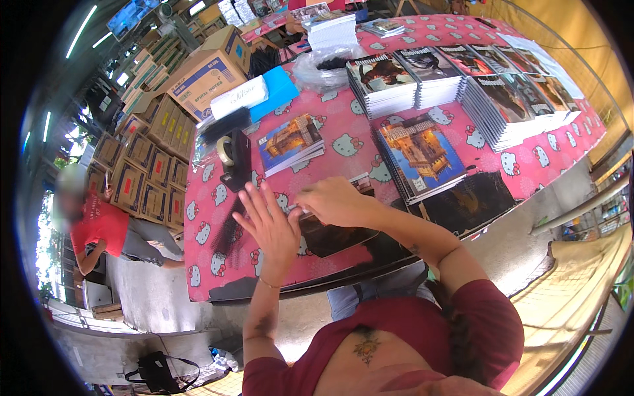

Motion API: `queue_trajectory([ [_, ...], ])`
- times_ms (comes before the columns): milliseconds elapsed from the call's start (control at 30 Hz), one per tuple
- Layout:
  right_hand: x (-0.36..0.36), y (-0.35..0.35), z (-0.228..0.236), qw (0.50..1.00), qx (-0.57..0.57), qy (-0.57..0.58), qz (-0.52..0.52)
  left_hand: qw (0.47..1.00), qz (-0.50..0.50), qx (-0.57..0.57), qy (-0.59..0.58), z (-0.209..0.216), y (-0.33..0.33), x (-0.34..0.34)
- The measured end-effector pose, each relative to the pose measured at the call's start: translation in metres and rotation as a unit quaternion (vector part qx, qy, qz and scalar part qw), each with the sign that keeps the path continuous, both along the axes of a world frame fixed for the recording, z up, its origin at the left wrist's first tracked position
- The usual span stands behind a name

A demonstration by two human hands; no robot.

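Observation:
My left hand (271, 221) is raised over the pink table with its fingers spread, palm toward the right. Close beside it, my right hand (338, 201) is closed in a pinch. A small pale bit shows at its fingertips, too small to name. Below the right hand lies a dark, worn board or cover (337, 239). Black spiral binding coils (226, 236) rest left of my left hand. A black tape dispenser (238, 162) stands just beyond. Farther back is a small stack of loose covers with a lit building (290, 142); spiral notebooks with the same picture (422, 155) sit to the right.
Stacks of spiral notebooks (380, 79) fill the table's far right. Clear plastic (323, 66), a blue sheet (274, 92) and a carton (210, 74) are at the far left. Another dark board (469, 201) lies at the near edge. A person in red (99, 221) stands left, beside stacked boxes (148, 165).

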State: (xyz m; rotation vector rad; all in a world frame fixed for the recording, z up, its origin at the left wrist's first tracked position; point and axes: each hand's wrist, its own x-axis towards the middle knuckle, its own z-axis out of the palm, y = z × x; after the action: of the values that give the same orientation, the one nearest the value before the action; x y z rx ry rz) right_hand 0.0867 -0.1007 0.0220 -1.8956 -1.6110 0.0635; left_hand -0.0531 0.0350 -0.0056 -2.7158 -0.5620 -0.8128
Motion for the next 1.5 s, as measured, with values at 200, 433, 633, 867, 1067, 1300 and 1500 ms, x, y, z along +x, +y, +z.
queue_trajectory([
  [200, 0.012, -0.028, -0.021, 0.989, 0.058, -0.13, -0.043, 0.994, -0.104, -0.028, -0.002, -0.042, -0.015, -0.018],
  [433, 0.024, -0.03, -0.024, 0.989, 0.047, -0.136, -0.04, 0.986, -0.121, -0.031, 0.108, -0.037, -0.035, -0.023],
  [633, 0.022, -0.035, -0.016, 0.996, 0.0, -0.082, -0.029, 0.99, -0.125, 0.015, 0.068, -0.017, -0.016, 0.002],
  [867, 0.015, -0.033, -0.01, 0.997, -0.026, -0.049, -0.051, 0.99, -0.127, 0.011, 0.064, -0.004, -0.015, 0.012],
  [1067, 0.018, -0.038, -0.009, 0.994, -0.04, -0.062, -0.078, 0.985, -0.16, -0.038, 0.058, -0.018, -0.036, 0.008],
  [1300, 0.022, -0.088, -0.009, 0.983, 0.162, 0.021, -0.09, 0.951, -0.305, -0.052, 0.021, -0.072, -0.049, -0.031],
  [1500, 0.03, -0.071, -0.066, 0.872, 0.186, 0.451, -0.026, 0.906, -0.207, -0.224, 0.292, 0.057, -0.014, 0.026],
])
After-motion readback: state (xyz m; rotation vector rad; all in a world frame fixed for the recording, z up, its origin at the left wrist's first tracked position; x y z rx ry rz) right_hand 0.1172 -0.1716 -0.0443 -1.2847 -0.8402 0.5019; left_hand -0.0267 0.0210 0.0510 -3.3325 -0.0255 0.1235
